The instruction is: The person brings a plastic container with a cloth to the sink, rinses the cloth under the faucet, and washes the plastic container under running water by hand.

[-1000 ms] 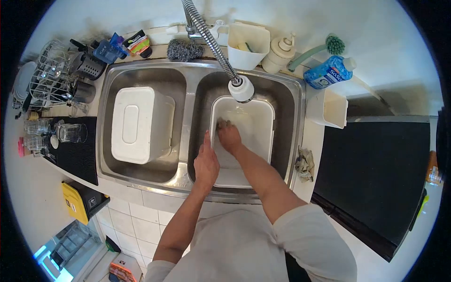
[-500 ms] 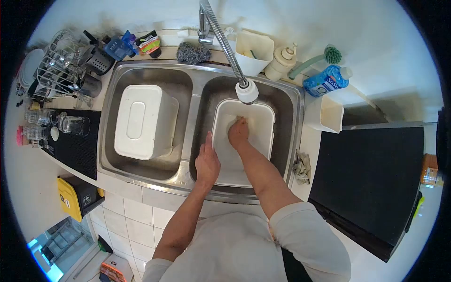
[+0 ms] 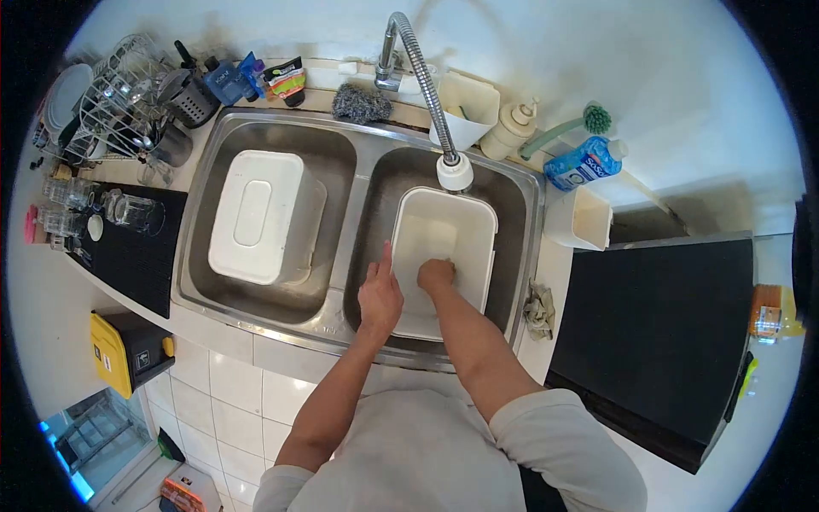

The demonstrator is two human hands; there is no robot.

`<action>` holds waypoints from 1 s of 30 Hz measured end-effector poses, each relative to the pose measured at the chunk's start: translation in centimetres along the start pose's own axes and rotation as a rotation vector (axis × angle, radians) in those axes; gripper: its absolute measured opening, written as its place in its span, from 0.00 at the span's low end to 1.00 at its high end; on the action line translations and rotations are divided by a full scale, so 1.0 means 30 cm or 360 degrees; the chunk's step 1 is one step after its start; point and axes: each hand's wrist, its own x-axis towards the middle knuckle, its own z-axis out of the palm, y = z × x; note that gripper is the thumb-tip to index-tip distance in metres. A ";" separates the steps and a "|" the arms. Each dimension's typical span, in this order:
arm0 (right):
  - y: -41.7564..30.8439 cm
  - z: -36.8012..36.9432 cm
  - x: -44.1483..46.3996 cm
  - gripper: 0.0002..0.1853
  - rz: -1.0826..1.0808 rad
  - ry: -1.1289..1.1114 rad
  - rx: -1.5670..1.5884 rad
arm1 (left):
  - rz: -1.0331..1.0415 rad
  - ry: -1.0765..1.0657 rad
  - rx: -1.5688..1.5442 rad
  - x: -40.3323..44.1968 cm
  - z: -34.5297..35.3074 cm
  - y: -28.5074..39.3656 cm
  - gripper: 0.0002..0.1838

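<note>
A white rectangular tub (image 3: 478, 224) lies open side up in the right basin, below the white tap head (image 3: 455, 173). My left hand (image 3: 380, 297) rests against the tub's left wall, fingers stretched along it. Inside the tub is my right hand (image 3: 437, 275), fingers curled down and closed; whatever it may hold is hidden beneath it. In the left basin sits another white container (image 3: 256, 218) with its lid face showing.
Behind the sink are a grey scrubber (image 3: 362, 103), a white holder (image 3: 465, 107), a soap dispenser (image 3: 510, 128) and a blue bottle (image 3: 585, 164). A crumpled cloth (image 3: 539, 311) lies at right. Glasses (image 3: 132, 212) and a dish rack (image 3: 115, 107) stand at left.
My right hand has moved from the tub's left side across to its middle and nearer to me. My left hand stays by the left wall. The camera view has shifted slightly.
</note>
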 end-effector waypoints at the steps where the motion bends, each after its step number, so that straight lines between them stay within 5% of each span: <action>1: 0.004 -0.052 -0.021 0.15 0.0052 -0.0063 0.0082 | 0.0035 -0.0014 -0.0040 -0.004 0.003 -0.002 0.35; 4: 0.018 -0.138 -0.021 0.14 -0.0153 0.0707 -0.0396 | 0.0091 -0.0028 -0.0095 -0.003 -0.006 -0.016 0.35; 7: 0.022 -0.216 0.061 0.13 -0.0206 0.0684 -0.0047 | 0.0065 -0.0039 -0.0094 0.014 -0.013 -0.012 0.34; 10: -0.043 -0.062 0.162 0.13 -0.0816 0.1162 0.0864 | 0.0112 -0.0032 -0.0101 0.027 -0.001 -0.021 0.34; 15: -0.151 -0.134 0.076 0.08 -0.0823 0.1006 0.1026 | 0.0166 0.0029 -0.0088 0.010 -0.010 -0.011 0.33; 18: -0.090 -0.065 0.027 0.09 -0.1176 0.0494 0.0822 | 0.0286 0.0131 -0.0103 0.026 0.027 -0.030 0.31; 19: -0.113 -0.106 -0.053 0.08 -0.0998 0.0329 0.0546 | 0.0233 0.0089 -0.0099 0.030 0.019 -0.021 0.30; 25: -0.148 0.059 -0.096 0.10 -0.1386 -0.0066 0.0037 | 0.0061 -0.0009 -0.0140 0.025 0.007 0.003 0.28; 30: -0.097 0.047 -0.151 0.11 -0.1290 -0.0498 0.0186 | 0.0222 0.0127 -0.0151 0.020 0.011 -0.002 0.29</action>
